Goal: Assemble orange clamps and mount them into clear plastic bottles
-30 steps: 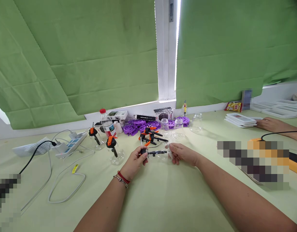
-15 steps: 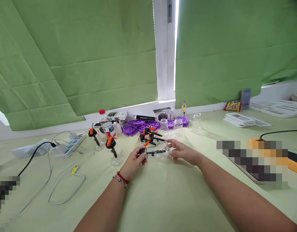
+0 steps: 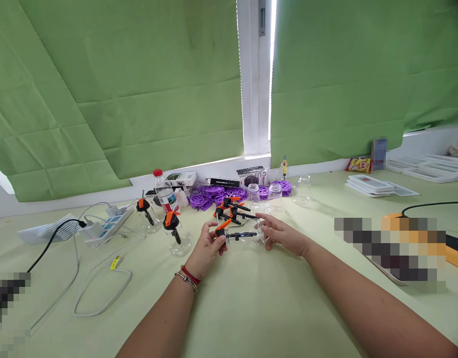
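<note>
My left hand (image 3: 210,246) is closed round an orange-and-black spray top (image 3: 222,229), fingers and thumb gripping it. The top sits at the neck of a clear bottle (image 3: 247,236) lying on its side, with a black tube running inside. My right hand (image 3: 284,234) is curled about the bottle's base at the other end, thumb and fingers around it. Just behind, several loose orange-and-black spray tops (image 3: 230,211) with black tubes lie in a heap. To the left stand two clear bottles fitted with such tops, one nearer (image 3: 178,243) and one farther (image 3: 150,221).
A red-capped water bottle (image 3: 163,191) stands behind them. Purple plastic parts (image 3: 214,194), boxes (image 3: 251,176) and open clear bottles (image 3: 302,191) line the back. At left are a power strip (image 3: 113,223) and cables; white trays (image 3: 370,185) and a phone lie right.
The spray top in my left hand has turned, so its orange lever now shows above my fingers. Both hands stay at the two ends of the bottle.
</note>
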Motion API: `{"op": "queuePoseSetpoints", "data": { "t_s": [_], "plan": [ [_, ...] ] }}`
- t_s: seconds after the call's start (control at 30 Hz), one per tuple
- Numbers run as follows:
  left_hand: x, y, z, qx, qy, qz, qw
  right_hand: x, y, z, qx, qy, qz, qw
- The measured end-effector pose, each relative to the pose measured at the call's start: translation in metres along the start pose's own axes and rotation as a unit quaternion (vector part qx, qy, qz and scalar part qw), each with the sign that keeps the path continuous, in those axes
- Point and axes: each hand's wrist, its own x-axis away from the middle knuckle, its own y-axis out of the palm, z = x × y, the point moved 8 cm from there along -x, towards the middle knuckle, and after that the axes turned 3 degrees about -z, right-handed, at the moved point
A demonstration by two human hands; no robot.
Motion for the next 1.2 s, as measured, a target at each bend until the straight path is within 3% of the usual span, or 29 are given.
{"op": "queuePoseSetpoints", "data": {
  "t_s": [0.27, 0.9, 1.2],
  "plan": [
    [0.001, 0.002, 0.004, 0.029, 0.018, -0.029, 0.999, 0.001, -0.003, 0.001, 0.015, -0.009, -0.019, 1.0],
    [0.001, 0.009, 0.004, 0.035, 0.004, -0.06, 0.998, 0.0, -0.001, 0.011, 0.001, 0.048, -0.024, 0.999],
    [0.003, 0.012, 0.007, 0.036, 0.015, -0.077, 0.996, -0.003, -0.006, 0.023, 0.043, 0.086, -0.029, 0.995]
  ]
}}
